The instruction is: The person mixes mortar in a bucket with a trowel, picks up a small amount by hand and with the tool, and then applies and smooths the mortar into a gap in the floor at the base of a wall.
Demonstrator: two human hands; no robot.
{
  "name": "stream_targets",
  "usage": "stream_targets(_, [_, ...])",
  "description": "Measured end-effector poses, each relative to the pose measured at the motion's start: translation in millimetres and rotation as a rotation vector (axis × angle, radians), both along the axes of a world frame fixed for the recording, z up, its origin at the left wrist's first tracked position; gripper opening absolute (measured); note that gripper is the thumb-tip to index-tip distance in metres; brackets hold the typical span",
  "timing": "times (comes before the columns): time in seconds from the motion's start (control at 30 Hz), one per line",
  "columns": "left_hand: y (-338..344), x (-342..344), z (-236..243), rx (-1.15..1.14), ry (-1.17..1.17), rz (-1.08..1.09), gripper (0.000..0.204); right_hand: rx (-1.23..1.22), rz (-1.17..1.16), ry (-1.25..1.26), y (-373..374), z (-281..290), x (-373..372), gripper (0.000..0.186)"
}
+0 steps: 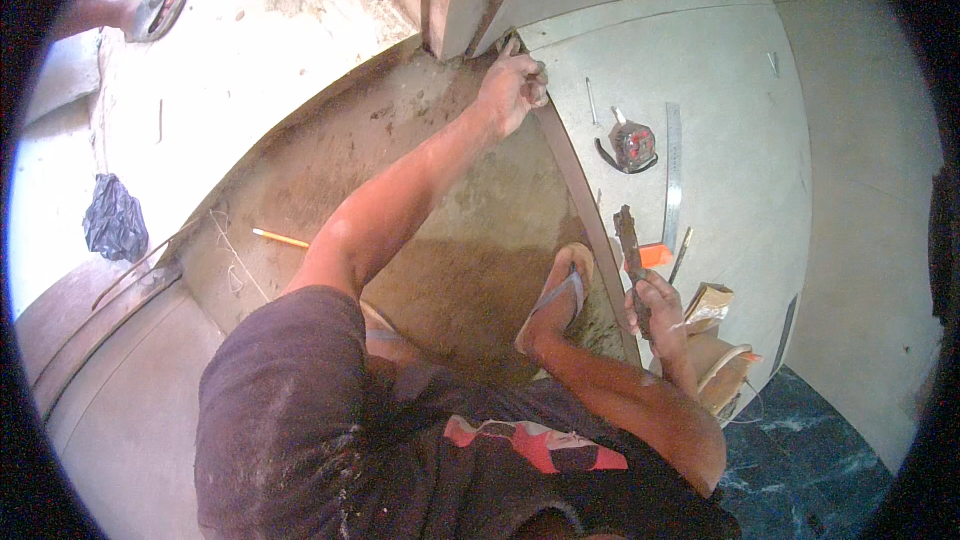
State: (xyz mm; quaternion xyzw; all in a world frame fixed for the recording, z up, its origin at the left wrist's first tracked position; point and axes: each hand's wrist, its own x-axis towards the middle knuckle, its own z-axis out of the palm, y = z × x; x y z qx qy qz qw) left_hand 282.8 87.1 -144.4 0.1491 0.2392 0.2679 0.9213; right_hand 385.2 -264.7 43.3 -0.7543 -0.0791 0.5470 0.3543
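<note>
My left hand [515,90] reaches to the foot of the door frame [450,0], its index finger stretched into the corner beside the white surface. The other fingers are bent, and I see nothing held in them. Closed around the lower end of a narrow, dark brown, crusted tool [628,240], my right hand [657,310] is over the near part of the white surface [730,140]. The tool's exact kind cannot be made out. Close to its lower part lies an orange piece [655,256]. A brown strip [580,180] edges the white surface, running from the left hand toward my feet.
A tape measure [632,143], a metal ruler [673,170] and a thin rod [682,254] lie on the white surface. A yellow pencil [280,237] is on the brown floor [480,280]. At left are a black plastic bag [115,218] and another person's sandaled foot [155,15].
</note>
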Motion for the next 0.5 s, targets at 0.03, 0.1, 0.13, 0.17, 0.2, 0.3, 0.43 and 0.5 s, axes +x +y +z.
stream_targets(0.03, [0.8, -1.7, -2.1, 0.020, 0.003, -0.049, 0.003, 0.010, 0.005, 0.006, -2.2, -1.6, 2.2, 0.029])
stream_targets(0.1, [-0.5, -2.3, 1.2, -0.024, 0.029, -0.020, 0.007, 0.000, 0.013, 0.002, -1.3, -2.1, 3.0, 0.031])
stream_targets(0.13, [-1.4, -2.8, 4.7, -0.045, 0.041, -0.004, 0.009, -0.019, 0.017, -0.008, 3.0, -0.9, 3.0, 0.031])
stream_targets(0.17, [-0.9, -1.9, 1.4, -0.037, 0.054, -0.009, 0.012, -0.038, 0.022, -0.019, 6.5, -0.7, 3.1, 0.032])
stream_targets(0.2, [2.0, 0.4, 0.4, -0.027, 0.063, -0.015, 0.015, -0.016, 0.044, -0.024, 8.2, -1.7, 3.9, 0.032])
stream_targets(0.3, [1.0, 0.8, 5.2, 0.038, 0.168, -0.007, 0.035, 0.015, 0.078, -0.039, 14.4, -5.7, 4.5, 0.033])
stream_targets(0.43, [1.8, -7.9, 21.4, 0.126, 0.307, -0.030, 0.072, -0.012, 0.044, -0.037, 23.1, -10.2, 2.4, 0.031])
stream_targets(0.5, [3.9, -15.7, 18.1, 0.211, 0.290, -0.104, 0.081, -0.007, 0.041, -0.019, 25.2, -12.8, 3.3, 0.031])
